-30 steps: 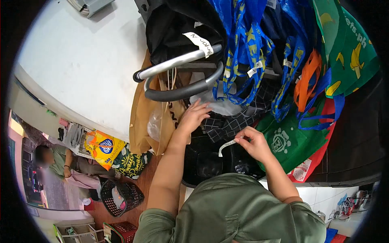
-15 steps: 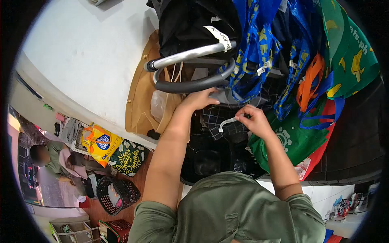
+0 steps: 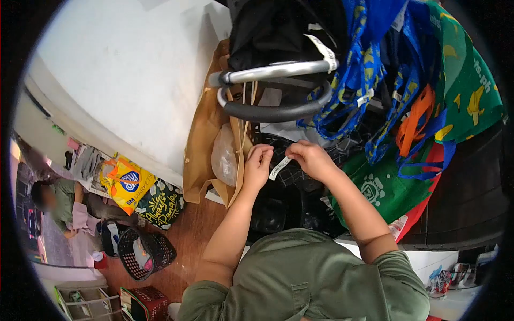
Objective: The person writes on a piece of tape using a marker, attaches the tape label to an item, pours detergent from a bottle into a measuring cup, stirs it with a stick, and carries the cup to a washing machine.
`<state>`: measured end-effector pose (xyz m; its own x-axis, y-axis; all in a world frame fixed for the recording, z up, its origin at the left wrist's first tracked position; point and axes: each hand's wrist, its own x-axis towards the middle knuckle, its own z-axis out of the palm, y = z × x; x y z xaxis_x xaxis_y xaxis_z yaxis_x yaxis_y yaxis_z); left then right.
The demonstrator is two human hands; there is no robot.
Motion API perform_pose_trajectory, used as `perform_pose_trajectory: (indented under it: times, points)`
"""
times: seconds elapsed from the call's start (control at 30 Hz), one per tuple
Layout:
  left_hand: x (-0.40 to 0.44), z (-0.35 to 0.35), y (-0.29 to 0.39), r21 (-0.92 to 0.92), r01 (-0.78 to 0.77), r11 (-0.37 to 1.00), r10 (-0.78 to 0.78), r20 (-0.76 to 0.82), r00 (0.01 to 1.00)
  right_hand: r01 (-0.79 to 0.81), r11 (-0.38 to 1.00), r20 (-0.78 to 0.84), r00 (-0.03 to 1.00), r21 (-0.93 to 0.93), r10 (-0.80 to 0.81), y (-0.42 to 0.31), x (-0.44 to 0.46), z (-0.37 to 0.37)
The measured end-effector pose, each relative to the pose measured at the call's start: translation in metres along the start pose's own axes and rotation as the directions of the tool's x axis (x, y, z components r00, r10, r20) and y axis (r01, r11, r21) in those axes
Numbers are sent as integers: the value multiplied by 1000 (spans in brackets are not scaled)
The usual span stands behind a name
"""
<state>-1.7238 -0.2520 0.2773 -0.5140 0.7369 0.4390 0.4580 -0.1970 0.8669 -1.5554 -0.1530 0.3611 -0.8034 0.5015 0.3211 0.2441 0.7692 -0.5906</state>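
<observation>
Pinched in my right hand [image 3: 310,159] is a short white label strip [image 3: 279,168] with handwriting on it. My left hand [image 3: 259,165] is closed just left of the strip, its thumb and fingertips together; what it holds, if anything, is too small to make out. Below and behind the hands lie a black checked cloth [image 3: 292,175] and a black basket [image 3: 267,214]. A brown paper bag [image 3: 201,155] with clear plastic in it stands beside my left hand. Above the hands is a silver and black handle [image 3: 278,69] with a paper tag.
Blue bags [image 3: 375,59] with labelled straps hang at the upper right, near green bags [image 3: 471,91] and an orange strap [image 3: 416,120]. At the left are a yellow bag [image 3: 126,184], a black laundry basket [image 3: 144,254] and another person [image 3: 67,206] handling pink cloth.
My left hand has come away from the grey material behind the checked cloth, down toward my right hand. The label strip has turned, its writing now showing. The view has shifted left.
</observation>
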Motion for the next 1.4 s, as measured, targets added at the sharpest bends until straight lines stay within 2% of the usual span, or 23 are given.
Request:
perform_pose_trajectory:
  times: [0.03,0.13,0.17,0.23,0.33,0.57,0.67,0.77,0.87,0.93,1.17,1.27,1.4]
  points:
    - [1,2,-9,-91,58,994,-59,-14,998,12,999,12,1000,40,-13,3,5,4]
    - [5,-3,-13,-20,208,978,-203,155,967,96,994,178,980,-43,-87,10,16,7]
    - [9,-7,-12,49,173,984,-179,206,962,97,995,204,975,-28,-89,11,19,8]
    - [8,-9,-7,90,213,973,-228,214,950,94,996,251,964,1,-91,11,25,10]
    - [6,-7,-15,107,201,974,-220,222,950,-1,1000,406,914,-4,2,0,37,1]
    - [2,-10,-26,59,283,957,-286,321,903,60,997,490,871,-46,-30,7,53,15]
    - [4,-11,-30,67,325,943,-329,333,884,115,985,536,844,-130,-28,3,59,19]
    - [6,-14,-24,122,294,948,-318,312,895,214,949,561,826,-230,-51,4,64,23]
    - [10,-18,-8,137,309,941,-337,326,883,239,946,579,812,-220,-70,2,67,24]
    - [13,-21,2,168,343,924,-381,340,860,229,939,590,807,-258,-35,-5,67,22]
    - [13,-19,-10,172,199,965,-247,340,907,172,928,572,818,-331,52,-14,67,24]
    - [14,-18,-4,215,183,959,-249,341,906,223,920,512,858,-322,-29,-13,62,26]
    - [16,-16,-7,230,184,956,-257,349,901,188,919,495,869,-347,9,-14,59,31]
